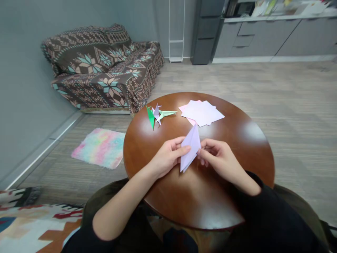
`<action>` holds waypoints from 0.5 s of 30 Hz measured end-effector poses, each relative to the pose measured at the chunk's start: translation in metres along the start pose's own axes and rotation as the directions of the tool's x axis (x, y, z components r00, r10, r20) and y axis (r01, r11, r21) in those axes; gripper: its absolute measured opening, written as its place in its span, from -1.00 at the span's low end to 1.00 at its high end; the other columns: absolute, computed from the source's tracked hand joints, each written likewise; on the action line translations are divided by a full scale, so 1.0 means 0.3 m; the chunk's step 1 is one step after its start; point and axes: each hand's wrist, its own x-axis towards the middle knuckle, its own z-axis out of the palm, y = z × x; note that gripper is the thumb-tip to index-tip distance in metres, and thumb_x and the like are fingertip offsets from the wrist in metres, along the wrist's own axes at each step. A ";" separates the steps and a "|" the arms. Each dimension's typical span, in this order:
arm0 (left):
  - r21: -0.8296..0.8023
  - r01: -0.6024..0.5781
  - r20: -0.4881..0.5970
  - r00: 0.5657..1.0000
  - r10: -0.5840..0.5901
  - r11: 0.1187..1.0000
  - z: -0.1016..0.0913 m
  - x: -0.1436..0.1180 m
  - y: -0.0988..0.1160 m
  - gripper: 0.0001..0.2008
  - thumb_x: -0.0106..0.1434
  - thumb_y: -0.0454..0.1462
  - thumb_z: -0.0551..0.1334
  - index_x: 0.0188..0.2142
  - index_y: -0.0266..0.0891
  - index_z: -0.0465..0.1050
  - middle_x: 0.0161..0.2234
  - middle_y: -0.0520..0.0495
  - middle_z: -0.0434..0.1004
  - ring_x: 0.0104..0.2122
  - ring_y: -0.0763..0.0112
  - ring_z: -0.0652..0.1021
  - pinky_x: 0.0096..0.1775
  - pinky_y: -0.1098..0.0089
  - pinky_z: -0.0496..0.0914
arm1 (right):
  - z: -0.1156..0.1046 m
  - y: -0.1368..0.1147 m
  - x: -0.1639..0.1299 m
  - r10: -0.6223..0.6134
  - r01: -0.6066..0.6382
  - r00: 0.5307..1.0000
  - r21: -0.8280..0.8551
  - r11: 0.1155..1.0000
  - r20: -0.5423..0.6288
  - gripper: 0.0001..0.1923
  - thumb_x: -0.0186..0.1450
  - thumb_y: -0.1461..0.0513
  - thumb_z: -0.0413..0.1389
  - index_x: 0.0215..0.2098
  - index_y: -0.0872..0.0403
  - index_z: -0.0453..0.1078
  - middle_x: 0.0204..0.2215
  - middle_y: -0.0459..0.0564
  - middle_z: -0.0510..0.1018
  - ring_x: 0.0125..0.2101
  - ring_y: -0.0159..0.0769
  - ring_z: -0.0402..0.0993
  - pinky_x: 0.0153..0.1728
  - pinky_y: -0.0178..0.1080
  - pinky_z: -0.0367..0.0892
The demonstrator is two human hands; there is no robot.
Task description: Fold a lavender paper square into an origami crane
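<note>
A folded sheet of lilac origami paper (193,140), shaped like a long diamond with two points at its lower end, is held above the table. My left hand (170,154) grips its left side, thumb lying across the front and fingers behind. At the right corner, my right hand (216,153) pinches the paper's edge between thumb and fingers; its other fingers are curled. Beyond the hands lies a pile of square origami sheets (204,113), lilac over pink. Finished paper cranes stand to the left of the pile: a green one (151,117), a lilac one (156,112) and a pale green one (166,114).
The round brown table (237,140) has a glossy top and stands close to my lap. Behind it on the left is a sofa (105,70) with a patterned cover. A fluffy pastel rug (100,147) lies on the floor; grey cabinets (263,38) line the back.
</note>
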 end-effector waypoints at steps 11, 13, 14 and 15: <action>0.094 -0.019 -0.058 0.998 0.024 0.995 -0.006 0.004 -0.003 -0.44 0.20 -0.22 0.46 0.11 -0.24 0.29 -0.30 -0.04 0.62 -0.44 0.41 0.64 -0.41 0.48 0.50 | 0.002 0.005 0.001 -0.051 0.045 0.996 -0.082 0.996 -0.071 -0.74 0.38 0.13 0.19 -0.43 0.09 0.39 -0.57 -0.11 0.49 -0.60 -0.41 0.37 -0.53 -0.32 0.30; 0.138 -0.055 -0.089 0.994 0.068 0.989 -0.008 0.007 -0.004 -0.47 0.21 -0.22 0.46 0.08 -0.25 0.30 -0.36 0.01 0.60 -0.48 0.46 0.60 -0.43 0.52 0.44 | 0.007 0.016 0.006 -0.076 0.062 0.990 -0.119 0.991 -0.119 -0.81 0.35 0.16 0.20 -0.38 0.07 0.38 -0.54 -0.10 0.49 -0.55 -0.37 0.41 -0.50 -0.29 0.34; 0.165 -0.070 -0.099 0.991 0.087 0.984 -0.009 0.009 -0.004 -0.50 0.21 -0.21 0.45 0.05 -0.26 0.32 -0.38 0.02 0.59 -0.49 0.49 0.58 -0.45 0.53 0.42 | 0.009 0.024 0.010 -0.108 0.082 0.980 -0.153 0.985 -0.166 -0.85 0.33 0.17 0.22 -0.29 0.07 0.38 -0.47 -0.08 0.52 -0.50 -0.32 0.46 -0.47 -0.27 0.38; 0.194 -0.082 -0.106 0.989 0.104 0.978 -0.010 0.011 -0.003 -0.53 0.21 -0.20 0.45 0.02 -0.27 0.36 -0.38 0.02 0.58 -0.51 0.51 0.55 -0.45 0.54 0.39 | 0.010 0.031 0.014 -0.161 0.116 0.962 -0.206 0.972 -0.219 -0.78 0.29 0.17 0.25 -0.16 0.07 0.37 -0.35 -0.02 0.56 -0.41 -0.25 0.52 -0.41 -0.22 0.44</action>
